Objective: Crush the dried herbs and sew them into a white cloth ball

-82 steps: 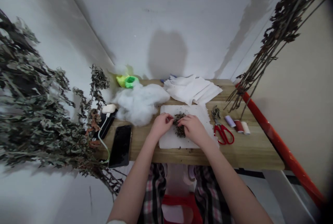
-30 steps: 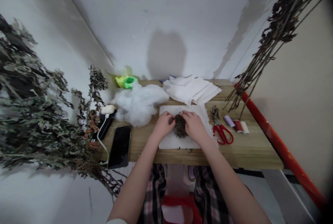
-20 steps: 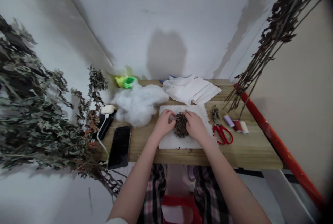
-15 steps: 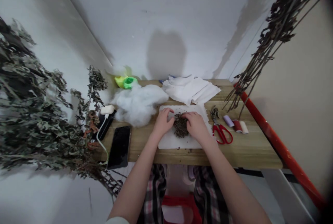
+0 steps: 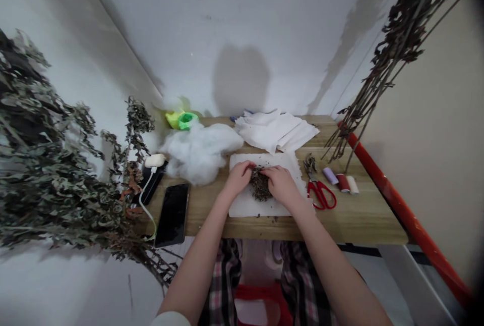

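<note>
Fingers (image 5: 247, 167) of left hand (image 5: 238, 179) and right hand (image 5: 282, 184) cup crumbled dried leaves (image 5: 259, 184).

A sheet of paper (image 5: 245, 205) is lying in the middle of the table (image 5: 363, 220), with a heap of dried leaves (image 5: 260, 184) sitting on it. Scissors (image 5: 321, 195) are lying just right of the sheet, and spools (image 5: 338, 180) are lying beyond them. A phone (image 5: 172, 215) is lying left of the sheet. Cotton wool (image 5: 198, 152) is sitting behind the sheet on the left, beside tissues (image 5: 276, 131). Dried branches (image 5: 49, 154) are hanging left of the table, and more branches (image 5: 401, 48) are hanging right of it.
</note>
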{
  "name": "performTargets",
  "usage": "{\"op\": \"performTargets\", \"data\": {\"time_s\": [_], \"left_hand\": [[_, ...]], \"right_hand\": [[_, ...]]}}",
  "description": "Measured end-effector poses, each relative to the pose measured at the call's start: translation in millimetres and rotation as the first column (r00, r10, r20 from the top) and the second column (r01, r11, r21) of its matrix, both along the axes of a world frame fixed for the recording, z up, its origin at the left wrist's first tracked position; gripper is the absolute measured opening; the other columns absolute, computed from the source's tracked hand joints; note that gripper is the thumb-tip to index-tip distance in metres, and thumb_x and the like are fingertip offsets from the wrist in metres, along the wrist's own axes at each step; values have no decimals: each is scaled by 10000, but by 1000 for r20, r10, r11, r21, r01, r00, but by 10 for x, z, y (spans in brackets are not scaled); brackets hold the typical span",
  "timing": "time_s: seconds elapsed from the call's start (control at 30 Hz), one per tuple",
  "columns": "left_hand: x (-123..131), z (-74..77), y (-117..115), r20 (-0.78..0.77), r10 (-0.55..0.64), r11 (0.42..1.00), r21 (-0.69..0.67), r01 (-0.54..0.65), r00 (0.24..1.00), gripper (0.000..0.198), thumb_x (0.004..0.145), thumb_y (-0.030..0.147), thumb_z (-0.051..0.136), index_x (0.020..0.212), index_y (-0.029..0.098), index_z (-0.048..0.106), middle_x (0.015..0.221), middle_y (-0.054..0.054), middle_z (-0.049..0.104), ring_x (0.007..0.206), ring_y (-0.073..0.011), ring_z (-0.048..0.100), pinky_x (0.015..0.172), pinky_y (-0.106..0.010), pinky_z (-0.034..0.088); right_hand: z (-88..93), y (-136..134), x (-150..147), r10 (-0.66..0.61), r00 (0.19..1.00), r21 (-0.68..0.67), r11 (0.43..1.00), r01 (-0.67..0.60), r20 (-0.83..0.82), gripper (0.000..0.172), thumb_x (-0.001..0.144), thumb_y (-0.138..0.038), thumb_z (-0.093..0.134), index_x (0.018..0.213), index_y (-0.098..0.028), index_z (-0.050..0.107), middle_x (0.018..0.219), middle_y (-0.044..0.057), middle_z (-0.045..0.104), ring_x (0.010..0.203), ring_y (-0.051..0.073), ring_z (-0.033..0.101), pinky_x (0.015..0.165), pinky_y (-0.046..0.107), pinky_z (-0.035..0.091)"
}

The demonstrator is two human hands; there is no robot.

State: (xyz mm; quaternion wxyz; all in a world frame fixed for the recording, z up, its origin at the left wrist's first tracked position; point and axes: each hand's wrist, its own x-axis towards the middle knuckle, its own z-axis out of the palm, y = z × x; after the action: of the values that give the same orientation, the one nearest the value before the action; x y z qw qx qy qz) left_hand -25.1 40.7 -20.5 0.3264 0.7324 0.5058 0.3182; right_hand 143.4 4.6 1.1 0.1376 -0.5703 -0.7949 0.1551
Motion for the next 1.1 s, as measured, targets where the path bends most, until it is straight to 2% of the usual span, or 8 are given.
{"op": "performTargets", "data": {"time_s": [0.3,0.43,0.63,0.73,0.9,1.0,1.1], "left_hand": [[22,-71,20,6,28,999,27,-28,1000,212,815,218,531,1012,185,602,881,-33,678,769,-144,603,719,-269,476],[34,-130,43,-18,41,996,76,-40,999,129,800,269,585,880,179,632,861,-30,675,749,-140,579,710,-269,464],[25,-158,70,-14,65,997,52,-64,998,86,780,185,562,819,172,638,801,-22,667,701,-130,570,674,-257,454],[8,-146,76,42,82,997,1,-82,996,114,763,136,541,823,171,632,787,-18,671,710,-131,596,684,-254,468],[-19,-122,79,104,106,994,-50,-102,989,159,764,115,524,869,163,634,828,-37,687,757,-140,631,720,-261,492],[-31,-96,71,97,108,994,-14,-107,989,191,807,155,501,933,168,644,866,-40,690,749,-140,624,722,-271,493],[-40,-62,60,66,116,991,57,-120,991,193,833,196,499,937,172,659,921,-50,676,757,-140,606,724,-275,491]], "right_hand": [[-4,-9,-6,-41,999,65,997,42,-18,474,819,-51,385,1243,-132,581,1205,125,590,1094,230,511,955,342,383],[18,-19,-6,-73,997,85,994,75,-30,433,805,-40,386,1152,-138,626,1162,119,611,1081,231,517,944,342,385],[24,-23,-18,-29,1000,96,995,28,5,436,800,-37,404,1136,-176,644,1206,86,631,1116,239,510,949,374,381],[4,-7,6,-43,999,86,995,41,21,417,806,-46,400,1112,-159,658,1212,95,635,1119,247,523,960,391,386],[-64,56,61,-75,990,139,986,92,-121,479,802,-44,371,1238,-90,566,1293,132,577,1183,221,509,1028,363,387],[-115,98,58,-20,987,137,990,42,-160,517,802,-51,363,1294,-80,520,1344,140,541,1237,210,483,1071,375,364],[-141,126,67,3,986,88,996,11,-168,486,792,-56,376,1227,-103,587,1278,128,601,1207,213,520,1069,395,373]]}}
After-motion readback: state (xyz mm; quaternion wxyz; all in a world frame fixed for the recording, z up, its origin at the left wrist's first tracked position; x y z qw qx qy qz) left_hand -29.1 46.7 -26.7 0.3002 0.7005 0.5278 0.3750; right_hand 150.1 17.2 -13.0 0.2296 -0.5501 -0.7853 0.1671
